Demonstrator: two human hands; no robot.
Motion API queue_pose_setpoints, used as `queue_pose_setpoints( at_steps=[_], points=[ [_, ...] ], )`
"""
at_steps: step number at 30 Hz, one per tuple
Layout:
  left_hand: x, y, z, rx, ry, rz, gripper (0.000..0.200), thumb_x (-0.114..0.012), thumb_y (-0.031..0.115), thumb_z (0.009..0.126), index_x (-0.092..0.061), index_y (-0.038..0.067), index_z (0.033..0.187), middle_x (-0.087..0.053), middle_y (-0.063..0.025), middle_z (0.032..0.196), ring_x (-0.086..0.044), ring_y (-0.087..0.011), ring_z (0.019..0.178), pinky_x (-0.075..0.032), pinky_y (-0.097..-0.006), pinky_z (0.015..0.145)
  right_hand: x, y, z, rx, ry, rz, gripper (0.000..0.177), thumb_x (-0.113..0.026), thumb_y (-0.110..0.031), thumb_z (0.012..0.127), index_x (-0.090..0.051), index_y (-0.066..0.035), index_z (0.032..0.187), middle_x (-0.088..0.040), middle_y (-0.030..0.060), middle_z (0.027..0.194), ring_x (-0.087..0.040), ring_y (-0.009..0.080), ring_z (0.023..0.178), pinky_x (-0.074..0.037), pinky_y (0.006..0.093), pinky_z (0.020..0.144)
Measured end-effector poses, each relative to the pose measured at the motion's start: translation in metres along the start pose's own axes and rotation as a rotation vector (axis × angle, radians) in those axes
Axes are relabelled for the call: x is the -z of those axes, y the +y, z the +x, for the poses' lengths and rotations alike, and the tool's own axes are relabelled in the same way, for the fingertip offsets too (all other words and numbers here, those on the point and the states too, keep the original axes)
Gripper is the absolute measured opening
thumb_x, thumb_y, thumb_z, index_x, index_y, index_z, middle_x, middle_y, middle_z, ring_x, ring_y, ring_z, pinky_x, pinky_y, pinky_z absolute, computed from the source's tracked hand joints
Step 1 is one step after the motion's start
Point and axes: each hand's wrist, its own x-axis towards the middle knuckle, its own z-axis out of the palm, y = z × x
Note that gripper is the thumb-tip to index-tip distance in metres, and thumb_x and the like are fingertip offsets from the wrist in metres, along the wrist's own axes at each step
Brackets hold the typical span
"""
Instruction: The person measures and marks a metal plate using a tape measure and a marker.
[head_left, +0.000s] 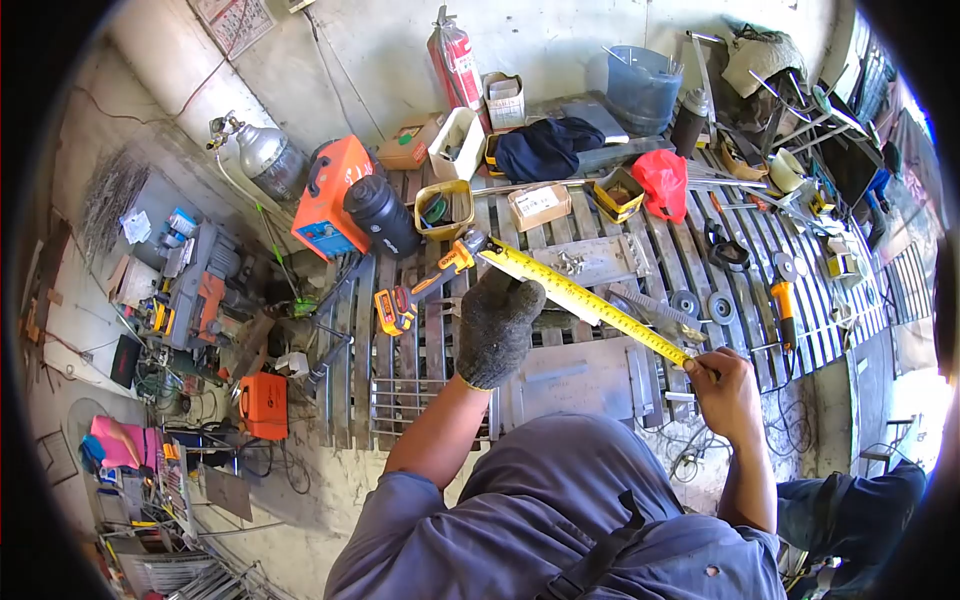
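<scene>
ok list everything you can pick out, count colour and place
slatted table: 1, grey-brown, centre
tape measure: 1, yellow, over the table
cordless tool: 1, yellow and black, left of the tape
angle grinder: 1, yellow and black, right side
discs: 2, grey, right of the tape
plastic bag: 1, red, table's far side
bucket: 1, blue, far side
boxes: several, mixed colours, far side
fire extinguisher: 1, red, top centre
machine: 1, orange, table's left end
canister: 1, black, beside the machine
case: 1, orange, lower left
other people: at least 2, pink and dark clothing, left and lower right
left hand: 1, dark grey glove, at the tape
right hand: 1, bare, pinching the tape
</scene>
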Motion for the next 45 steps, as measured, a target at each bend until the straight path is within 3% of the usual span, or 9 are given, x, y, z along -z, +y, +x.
queue_pose_setpoints(
  at_steps=[5,6,9,11,14,18,26,33,45],
  points=[
    [-0.004,0.009,-0.003,0.0,0.025,-0.12,0.024,-0.073,0.02,0.106,-0.069,-0.001,0.117,-0.077,-0.008,0.104,-0.072,-0.022,0.082,-0.057,-0.0359,0.075,-0.005,0.01,-0.001,0.101,0.072,-0.019,0.021,-0.076,-0.018,0.098,-0.079,0.003,0.096,-0.071,0.021,0.088,-0.07,0.039,0.081,-0.053,0.0462,0.074],
    [-0.013,0.032,-0.006,0.275,-0.006,-0.738,0.021,-0.07,0.014,0.107,-0.067,0.0,0.122,-0.076,-0.0083,0.111,-0.074,-0.0222,0.088,-0.061,-0.0363,0.078,-0.002,0.004,-0.003,0.075,0.071,-0.023,0.021,-0.076,-0.019,0.098,-0.079,0.002,0.096,-0.071,0.0216,0.089,-0.071,0.0405,0.083,-0.053,0.0471,0.075],
    [-0.009,0.006,-0.004,0.249,-0.011,-0.735,0.037,-0.068,0.022,0.109,-0.062,0.004,0.141,-0.076,-0.0139,0.113,-0.078,-0.0321,0.103,-0.071,-0.053,0.08,0.007,-0.006,-0.006,0.041,0.048,-0.026,0.023,-0.075,-0.024,0.099,-0.081,-0.002,0.101,-0.072,0.0223,0.095,-0.072,0.0441,0.092,-0.056,0.0508,0.082],
    [-0.006,-0.008,0.002,0.246,0.039,-0.628,0.028,-0.069,0.018,0.108,-0.063,0.001,0.13,-0.075,-0.0149,0.113,-0.078,-0.0314,0.101,-0.071,-0.0532,0.083,0.01,-0.012,-0.009,0.045,0.081,-0.063,0.022,-0.074,-0.023,0.099,-0.081,-0.003,0.099,-0.071,0.0214,0.094,-0.071,0.0439,0.09,-0.056,0.0515,0.083],
    [-0.009,0.006,0.0,0.296,0.046,-0.814,0.025,-0.066,0.017,0.11,-0.065,0.002,0.13,-0.075,-0.0152,0.114,-0.079,-0.033,0.101,-0.071,-0.0542,0.082,0.012,-0.015,-0.01,0.078,0.13,-0.104,0.02,-0.074,-0.021,0.098,-0.079,-0.002,0.093,-0.068,0.0206,0.09,-0.069,0.0434,0.087,-0.056,0.0523,0.081],
    [-0.007,-0.003,0.0,0.31,0.016,-0.796,0.035,-0.068,0.024,0.109,-0.063,0.006,0.138,-0.076,-0.0145,0.121,-0.08,-0.0328,0.101,-0.072,-0.0534,0.083,0.016,-0.016,-0.011,0.134,0.173,-0.195,0.017,-0.076,-0.018,0.098,-0.081,-0.002,0.098,-0.068,0.0162,0.089,-0.069,0.0386,0.084,-0.054,0.048,0.076],
    [-0.006,0.001,0.002,0.296,0.011,-0.822,0.035,-0.068,0.024,0.109,-0.064,0.004,0.137,-0.075,-0.0123,0.119,-0.08,-0.0303,0.1,-0.072,-0.0492,0.085,0.016,-0.02,-0.009,0.15,0.209,-0.211,0.016,-0.076,-0.017,0.096,-0.08,-0.002,0.095,-0.066,0.0175,0.088,-0.068,0.0398,0.085,-0.054,0.0497,0.077],
    [-0.007,0.005,0.002,0.3,0.029,-0.872,0.022,-0.063,0.016,0.111,-0.065,0.003,0.129,-0.075,-0.0141,0.114,-0.08,-0.0336,0.101,-0.072,-0.0552,0.082,0.015,-0.02,-0.008,0.14,0.214,-0.194,0.017,-0.075,-0.02,0.096,-0.078,-0.004,0.091,-0.065,0.0192,0.088,-0.068,0.0432,0.085,-0.054,0.0534,0.078],
    [-0.006,-0.008,-0.004,0.311,0.03,-0.845,0.034,-0.065,0.023,0.111,-0.063,0.005,0.138,-0.076,-0.0144,0.117,-0.081,-0.0312,0.1,-0.073,-0.0511,0.082,0.014,-0.018,-0.007,0.134,0.19,-0.219,0.016,-0.078,-0.018,0.096,-0.081,-0.002,0.098,-0.068,0.0163,0.09,-0.069,0.0386,0.085,-0.054,0.0482,0.077]
  ],
)
